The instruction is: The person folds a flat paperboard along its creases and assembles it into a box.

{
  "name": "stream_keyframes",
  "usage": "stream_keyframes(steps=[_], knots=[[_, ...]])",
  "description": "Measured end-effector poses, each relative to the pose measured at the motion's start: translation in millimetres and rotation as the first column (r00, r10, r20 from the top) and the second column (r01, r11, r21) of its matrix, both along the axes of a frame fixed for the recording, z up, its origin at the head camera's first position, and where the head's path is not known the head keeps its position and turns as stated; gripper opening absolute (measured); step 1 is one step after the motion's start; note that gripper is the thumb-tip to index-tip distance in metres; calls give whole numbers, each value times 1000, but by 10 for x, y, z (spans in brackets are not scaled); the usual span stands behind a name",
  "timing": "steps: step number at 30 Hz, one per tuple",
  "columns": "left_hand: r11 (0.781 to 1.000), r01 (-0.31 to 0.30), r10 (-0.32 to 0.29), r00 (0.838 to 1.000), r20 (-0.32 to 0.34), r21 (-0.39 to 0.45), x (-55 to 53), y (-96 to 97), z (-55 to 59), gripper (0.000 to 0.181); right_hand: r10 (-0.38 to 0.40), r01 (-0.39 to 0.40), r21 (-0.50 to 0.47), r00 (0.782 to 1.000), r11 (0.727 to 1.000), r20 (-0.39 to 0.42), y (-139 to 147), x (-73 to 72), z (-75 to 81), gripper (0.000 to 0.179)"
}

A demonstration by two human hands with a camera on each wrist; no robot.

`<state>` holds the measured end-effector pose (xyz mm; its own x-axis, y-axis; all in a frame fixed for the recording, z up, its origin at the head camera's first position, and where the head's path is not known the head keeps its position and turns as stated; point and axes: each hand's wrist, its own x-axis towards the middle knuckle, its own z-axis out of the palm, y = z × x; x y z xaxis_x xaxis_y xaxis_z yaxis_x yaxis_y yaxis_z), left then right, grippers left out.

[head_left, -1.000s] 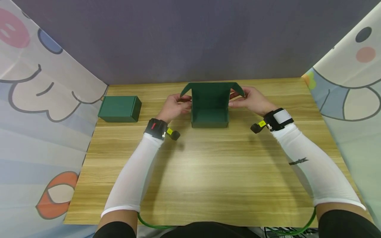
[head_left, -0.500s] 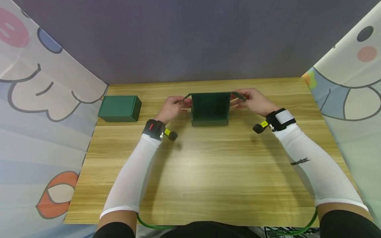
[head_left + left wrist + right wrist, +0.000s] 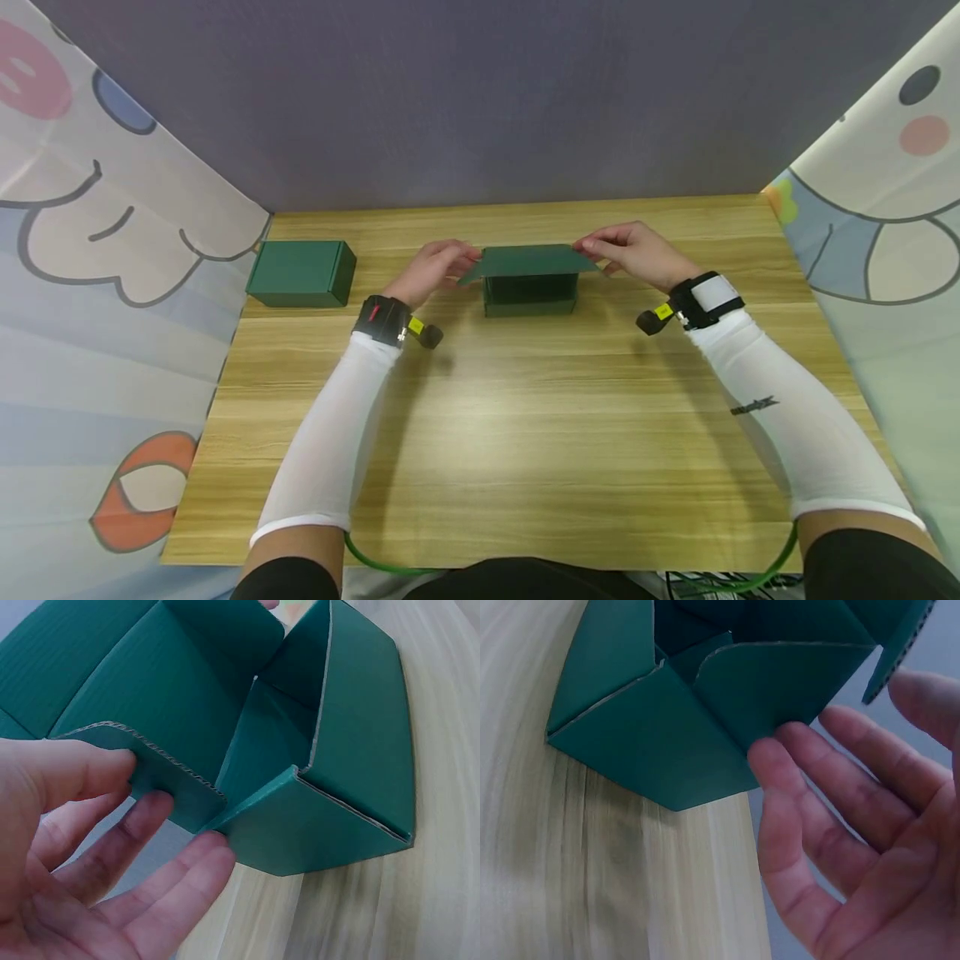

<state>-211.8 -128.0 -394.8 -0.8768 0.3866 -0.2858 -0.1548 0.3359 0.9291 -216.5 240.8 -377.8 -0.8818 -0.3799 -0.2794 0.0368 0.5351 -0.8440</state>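
Note:
A green cardboard box (image 3: 529, 301) stands near the table's far edge, its hinged lid (image 3: 532, 260) partly lowered over the opening. Straight fingertips of my left hand (image 3: 438, 268) touch the outer face of a side flap (image 3: 176, 780) on the lid. On the other side, my right hand (image 3: 637, 252) has its fingertips against the opposite side flap (image 3: 780, 686); its thumb lies beside a front flap (image 3: 901, 649). Both side flaps angle inward at the box walls. The box's inside is dark and mostly covered in the head view.
A second green box (image 3: 300, 273), closed, sits at the table's left. The wooden table (image 3: 525, 450) meets a grey wall (image 3: 517, 100) behind and printed cloth panels (image 3: 892, 250) at the sides. Green cables (image 3: 390, 571) run below the front edge.
The lid has swung forward and down from nearly upright, now covering much of the opening. Both hands have followed at its sides, staying beside the side flaps. The closed box has not moved.

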Motion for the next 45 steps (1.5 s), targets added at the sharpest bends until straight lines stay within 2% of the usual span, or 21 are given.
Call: stream_keyframes(steps=[5, 11, 15, 22, 31, 38, 45], knots=[[997, -15, 12, 999, -38, -80, 17, 70, 76, 53, -30, 30, 34, 999, 999, -24, -65, 36, 40, 50], [998, -10, 8, 999, -39, -59, 28, 87, 84, 47, -51, 51, 24, 998, 998, -26, -112, 51, 29, 48], [998, 2, -5, 999, -53, -64, 24, 97, 75, 47, -26, 27, 31, 999, 999, -27, -119, 63, 5, 45], [993, 15, -30, 991, -127, -116, 48, 135, 51, 41, 32, -28, 77, 998, 997, -53, -128, 78, -38, 43], [989, 19, -35, 994, -105, -150, 92, 173, -6, 47, 88, -63, 181, 987, 982, -135, -169, 53, -121, 40], [971, 19, -55, 988, -145, -238, 93, 180, -69, 53, 86, -63, 178, 988, 982, -126, -208, 68, -156, 40], [967, 13, -50, 989, -139, -256, 78, 208, -123, 62, 103, -77, 200, 986, 977, -128, -211, 74, -192, 44]])
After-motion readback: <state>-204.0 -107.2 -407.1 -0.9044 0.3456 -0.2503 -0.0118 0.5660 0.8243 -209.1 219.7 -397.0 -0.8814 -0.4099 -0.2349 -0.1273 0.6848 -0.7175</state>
